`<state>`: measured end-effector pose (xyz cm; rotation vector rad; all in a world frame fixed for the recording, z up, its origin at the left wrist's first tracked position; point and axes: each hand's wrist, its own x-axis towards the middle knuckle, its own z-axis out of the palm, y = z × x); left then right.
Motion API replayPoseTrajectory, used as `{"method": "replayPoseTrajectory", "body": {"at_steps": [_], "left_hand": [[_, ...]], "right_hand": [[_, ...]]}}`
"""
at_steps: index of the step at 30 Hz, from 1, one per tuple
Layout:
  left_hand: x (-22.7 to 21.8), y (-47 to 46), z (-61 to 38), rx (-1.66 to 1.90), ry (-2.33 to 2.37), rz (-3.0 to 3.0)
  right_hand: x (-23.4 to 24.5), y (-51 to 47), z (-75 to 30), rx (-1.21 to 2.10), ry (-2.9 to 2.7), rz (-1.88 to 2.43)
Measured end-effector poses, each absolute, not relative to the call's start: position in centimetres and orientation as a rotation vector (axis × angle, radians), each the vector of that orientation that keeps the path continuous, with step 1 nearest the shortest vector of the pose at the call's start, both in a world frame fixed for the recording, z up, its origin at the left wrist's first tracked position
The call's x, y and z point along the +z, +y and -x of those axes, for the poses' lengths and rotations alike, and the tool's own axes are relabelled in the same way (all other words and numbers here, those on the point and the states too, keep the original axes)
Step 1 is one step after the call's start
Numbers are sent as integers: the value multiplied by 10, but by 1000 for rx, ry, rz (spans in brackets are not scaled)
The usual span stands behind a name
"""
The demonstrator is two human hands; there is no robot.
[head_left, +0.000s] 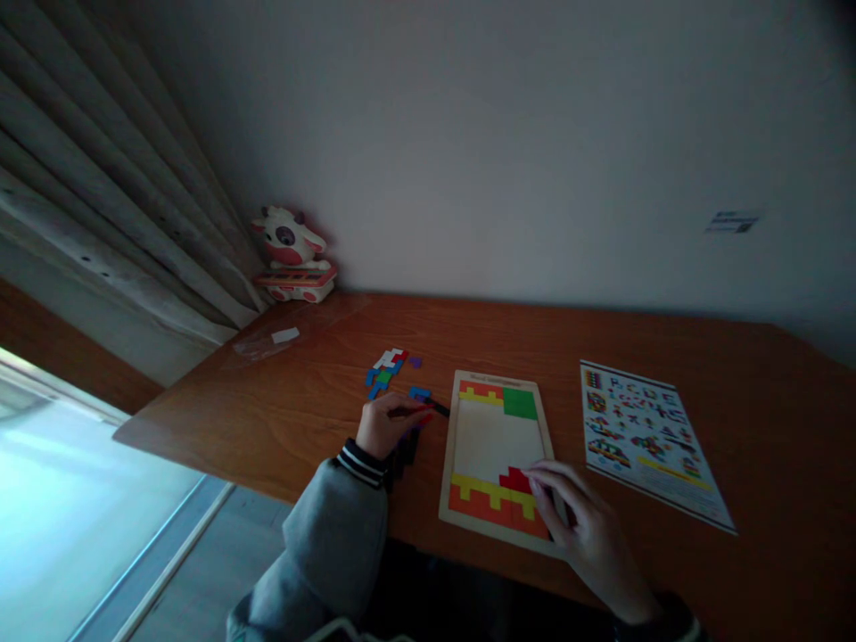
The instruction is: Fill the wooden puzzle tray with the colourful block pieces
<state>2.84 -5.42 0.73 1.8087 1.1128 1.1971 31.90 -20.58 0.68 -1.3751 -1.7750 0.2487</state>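
A wooden puzzle tray point(449, 446) lies on the brown desk, partly filled with orange, yellow, green and red blocks. My right hand point(581, 526) rests on the tray's near right corner, fingertips pressing on a red block point(514, 479). My left hand point(388, 426) is closed left of the tray, pinching a dark flat piece point(434, 407) at the tray's edge. Several loose coloured puzzle pieces point(391, 370) lie just beyond that hand. More dark pieces point(407, 446) sit under its wrist.
A printed pattern sheet point(646, 441) lies right of the tray. A cow-shaped toy point(294, 254) stands in the far left corner by the curtain point(100, 205). A clear plastic bag point(271, 341) lies near it. The desk's left edge drops to the floor.
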Motion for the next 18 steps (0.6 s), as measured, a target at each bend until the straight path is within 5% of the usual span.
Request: {"method": "replayPoseTrajectory", "body": {"at_steps": [9, 18], "left_hand": [[27, -93, -102, 1181, 778, -1429], [12, -100, -93, 1092, 1001, -1884]], "right_hand": [[36, -173, -266, 647, -1481, 1347], [14, -184, -289, 350, -1554, 1398]]}}
